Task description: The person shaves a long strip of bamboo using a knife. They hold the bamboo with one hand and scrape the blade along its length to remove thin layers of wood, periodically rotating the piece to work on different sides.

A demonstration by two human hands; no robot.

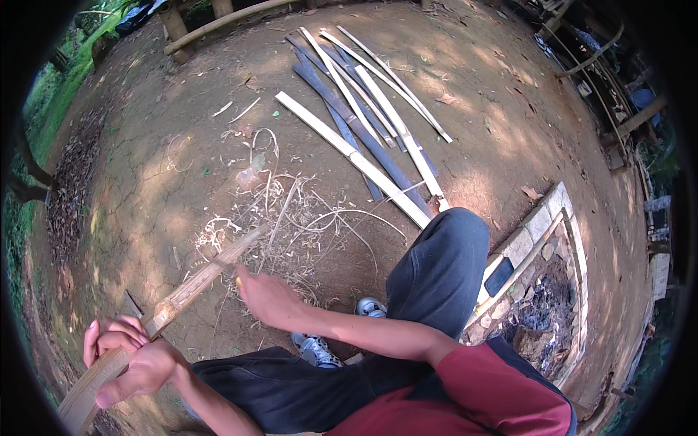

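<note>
Pale and dark strips (398, 126) lay fanned across the dirt ground (502, 163) beyond our raised knee (440, 269), and curly shavings (291, 207) spread before our shoes (316, 351). To our right, a dark flat rectangle (499, 277) sat on the edge of a stone-bordered fire pit (582, 291). Our right forearm (356, 325) partly blocked the shoes from view. The long wooden piece (207, 275) was at our left, its long axis slanting from lower left to upper right, the narrower far end pointing over the shavings. Our left hand (134, 360) had its fingers wrapped around it; our right hand (267, 296) was curled just beside it, though we could not tell what its fingers pinched.
</note>
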